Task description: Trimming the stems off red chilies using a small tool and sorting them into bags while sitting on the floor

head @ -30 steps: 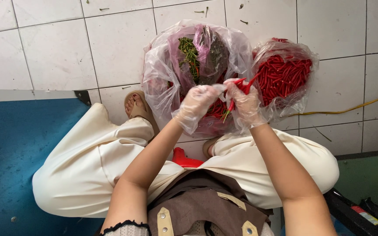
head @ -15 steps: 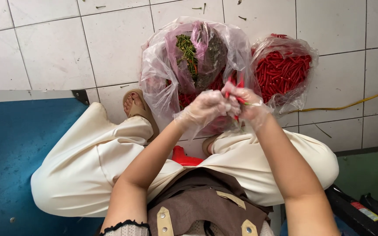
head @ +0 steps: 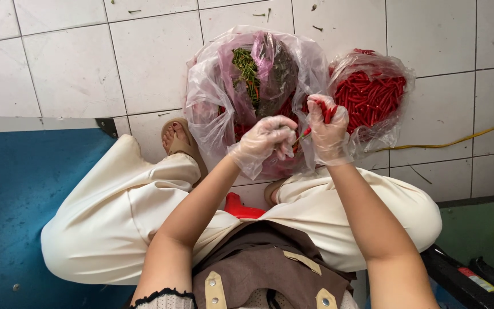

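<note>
White floor tiles (head: 75, 68) are seen beneath. A red chilli (head: 326, 114) is gripped in the right hand (head: 328, 129), its stem pinched by the left hand (head: 267, 140); beyond lie a stem bag (head: 253, 74) and a chilli bag (head: 373, 97).

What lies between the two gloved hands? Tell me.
In the head view, a thin green chili stem spans the gap between the left hand and right hand, which grips red chilies.

Bright, even daylight fills the view; shadows are soft. Glare sits on the clear plastic bags (head: 258, 86) toward twelve o'clock. Focus is sharp, edges bend slightly.
</note>
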